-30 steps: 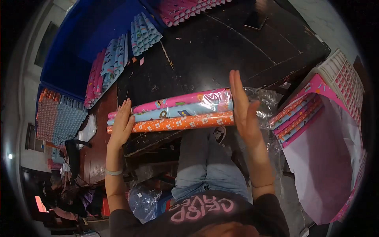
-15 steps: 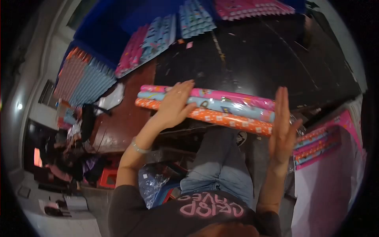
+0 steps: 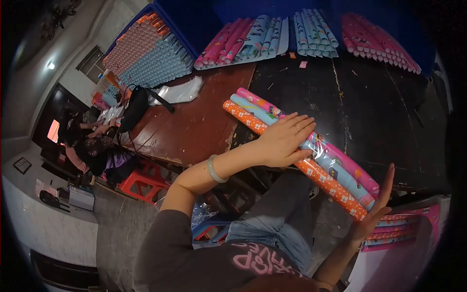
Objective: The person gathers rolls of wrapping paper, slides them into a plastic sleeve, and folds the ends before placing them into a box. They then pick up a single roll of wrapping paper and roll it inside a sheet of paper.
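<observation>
Three rolls of wrapping paper, pink, light blue and orange, lie side by side as one bundle point(image 3: 335, 170) in shiny clear film. The bundle slants across the front edge of the dark table. My left hand point(image 3: 287, 138) lies flat across the middle of the rolls, fingers stretched out, a ring on one finger. At the near right end, my right hand point(image 3: 377, 209) is held upright with straight fingers, its palm against the roll ends. Part of the film under my left hand is hidden.
Pink and blue rolls point(image 3: 315, 34) stand in rows along the table's back. A blue bin point(image 3: 180, 34) holds many roll ends. Clear plastic sleeves point(image 3: 182, 91) and a black bag point(image 3: 134, 109) lie left. More wrapped rolls point(image 3: 391, 228) sit lower right. A red stool point(image 3: 146, 182) and another person point(image 3: 78, 146) are at left.
The bundle has tilted, its right end swinging down toward me. My right hand has moved down with that end, and my left hand has shifted right in view. The view has turned left.
</observation>
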`<action>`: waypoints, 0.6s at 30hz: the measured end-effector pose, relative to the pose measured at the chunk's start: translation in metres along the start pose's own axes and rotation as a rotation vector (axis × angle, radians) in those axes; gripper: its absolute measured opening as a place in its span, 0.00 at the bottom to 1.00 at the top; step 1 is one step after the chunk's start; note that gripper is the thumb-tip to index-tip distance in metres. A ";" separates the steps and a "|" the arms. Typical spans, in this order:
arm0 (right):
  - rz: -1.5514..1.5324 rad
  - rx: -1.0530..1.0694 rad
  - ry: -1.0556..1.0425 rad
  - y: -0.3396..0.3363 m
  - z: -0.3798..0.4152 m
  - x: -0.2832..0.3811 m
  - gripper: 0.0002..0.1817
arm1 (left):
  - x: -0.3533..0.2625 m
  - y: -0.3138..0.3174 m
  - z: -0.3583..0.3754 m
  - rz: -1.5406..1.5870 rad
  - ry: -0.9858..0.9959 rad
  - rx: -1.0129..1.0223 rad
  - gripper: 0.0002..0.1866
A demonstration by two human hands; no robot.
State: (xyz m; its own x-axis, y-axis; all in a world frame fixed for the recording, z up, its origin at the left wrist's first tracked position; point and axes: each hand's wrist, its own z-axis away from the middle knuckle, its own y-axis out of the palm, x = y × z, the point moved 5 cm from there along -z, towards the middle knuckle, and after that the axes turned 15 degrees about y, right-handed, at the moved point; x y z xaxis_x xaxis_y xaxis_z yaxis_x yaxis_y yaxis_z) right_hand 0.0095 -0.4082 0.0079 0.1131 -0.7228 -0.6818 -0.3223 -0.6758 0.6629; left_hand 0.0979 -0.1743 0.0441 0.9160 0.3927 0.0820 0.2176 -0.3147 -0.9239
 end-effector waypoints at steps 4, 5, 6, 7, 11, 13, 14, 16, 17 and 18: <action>0.286 0.059 -0.011 -0.001 -0.001 -0.003 0.48 | 0.004 0.002 0.000 0.024 0.023 -0.010 0.31; 0.300 0.056 -0.022 -0.001 0.000 -0.003 0.48 | 0.005 0.003 0.000 0.015 0.020 0.000 0.31; 0.292 0.049 -0.030 -0.002 -0.001 -0.002 0.47 | 0.004 0.002 -0.001 0.007 0.020 0.006 0.31; 0.285 0.043 -0.039 -0.002 0.000 -0.001 0.46 | 0.004 0.002 -0.002 0.030 0.004 0.030 0.30; -0.039 -0.010 -0.156 -0.003 0.011 -0.021 0.49 | -0.030 0.007 -0.016 0.086 0.047 0.078 0.32; 0.601 -0.049 -0.269 -0.012 0.021 -0.042 0.50 | -0.055 0.010 -0.027 0.152 0.112 0.113 0.34; 0.625 0.006 -0.263 -0.018 0.028 -0.028 0.50 | -0.062 0.013 -0.027 0.174 0.116 0.133 0.35; 0.566 0.030 -0.255 -0.002 0.030 -0.016 0.49 | -0.072 -0.008 -0.028 0.152 0.161 0.192 0.39; 0.594 0.036 -0.292 0.012 0.034 0.004 0.49 | -0.077 -0.029 -0.023 0.197 0.138 0.129 0.38; 1.209 -0.075 -0.139 0.032 0.035 0.024 0.49 | -0.081 -0.046 -0.011 0.239 0.113 0.073 0.38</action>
State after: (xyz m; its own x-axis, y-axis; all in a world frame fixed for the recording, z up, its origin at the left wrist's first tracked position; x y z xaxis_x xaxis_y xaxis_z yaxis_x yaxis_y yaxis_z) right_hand -0.0312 -0.4425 0.0019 -0.3255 -0.8733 0.3626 -0.0944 0.4115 0.9065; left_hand 0.0172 -0.2016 0.0840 0.9711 0.2148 -0.1041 -0.0301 -0.3224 -0.9461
